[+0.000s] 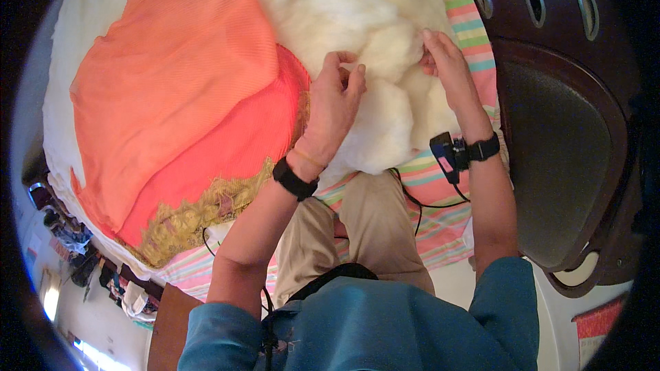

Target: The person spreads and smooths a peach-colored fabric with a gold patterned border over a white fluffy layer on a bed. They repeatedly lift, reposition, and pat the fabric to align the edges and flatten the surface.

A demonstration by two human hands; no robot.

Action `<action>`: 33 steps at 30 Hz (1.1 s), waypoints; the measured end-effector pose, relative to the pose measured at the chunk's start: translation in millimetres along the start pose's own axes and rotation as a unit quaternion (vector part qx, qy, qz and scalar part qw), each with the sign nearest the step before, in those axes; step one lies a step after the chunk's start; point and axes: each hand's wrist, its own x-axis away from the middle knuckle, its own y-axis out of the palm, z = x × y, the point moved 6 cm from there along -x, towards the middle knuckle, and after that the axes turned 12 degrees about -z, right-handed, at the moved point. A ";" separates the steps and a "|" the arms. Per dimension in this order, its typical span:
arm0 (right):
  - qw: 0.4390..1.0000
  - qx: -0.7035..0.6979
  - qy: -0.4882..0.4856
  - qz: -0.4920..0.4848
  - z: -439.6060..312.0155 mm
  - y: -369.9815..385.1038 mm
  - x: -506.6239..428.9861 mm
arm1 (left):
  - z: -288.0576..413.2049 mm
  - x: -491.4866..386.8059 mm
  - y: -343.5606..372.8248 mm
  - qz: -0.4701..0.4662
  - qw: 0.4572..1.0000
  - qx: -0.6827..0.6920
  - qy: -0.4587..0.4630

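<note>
A thick heap of white, fluffy fibre batting [384,118] lies in front of me. My left hand [337,95] is over its near left part, with thumb and forefinger curved and a gap between them; nothing shows in it. At the right edge of the heap, my right hand [446,64] touches a raised tuft with its fingertips. Its lower fingers are curled, and whether they pinch any fibre is hidden. Left of the batting spreads a pleated orange cloth [180,56], folded over a coral-red layer [216,149] with a gold patterned border [206,203].
A striped sheet [438,237] covers the bed beneath. A dark wooden headboard-like panel [562,154] with oval slots stands along the right. Black cables [438,206] run near my knees. Clothes [136,299] hang or lie at far lower left.
</note>
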 end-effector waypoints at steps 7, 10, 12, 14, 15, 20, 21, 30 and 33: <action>0.985 0.011 0.037 -0.171 16.0 31.6 8.9 | 22.3 -4.1 31.6 -0.022 0.807 -0.512 0.294; 0.996 0.046 -0.004 -0.083 20.5 11.4 -2.3 | -5.5 -22.6 33.4 -0.045 0.813 -0.524 0.251; 0.998 0.064 0.019 -0.011 25.5 -5.3 -0.6 | -14.2 -29.1 34.0 -0.047 0.810 -0.533 0.240; 1.000 0.022 -0.022 -0.002 21.6 -10.7 9.3 | -11.6 -26.8 31.3 -0.041 0.823 -0.507 0.252; 0.999 0.004 -0.040 -0.001 19.3 -10.2 16.9 | -8.9 -23.3 31.4 -0.053 0.826 -0.501 0.253; 0.995 0.044 -0.013 -0.086 23.8 20.5 54.2 | 10.3 8.6 22.8 -0.062 0.843 -0.470 0.255; 0.990 0.074 -0.026 -0.117 25.8 28.8 57.5 | 12.2 15.0 22.2 -0.045 0.834 -0.483 0.264; 0.998 0.062 -0.022 -0.026 56.6 2.8 10.9 | -24.9 2.5 33.1 -0.105 0.829 -0.512 0.200; 0.997 0.067 -0.017 -0.018 46.2 3.6 12.3 | -24.5 5.6 35.2 -0.075 0.824 -0.522 0.209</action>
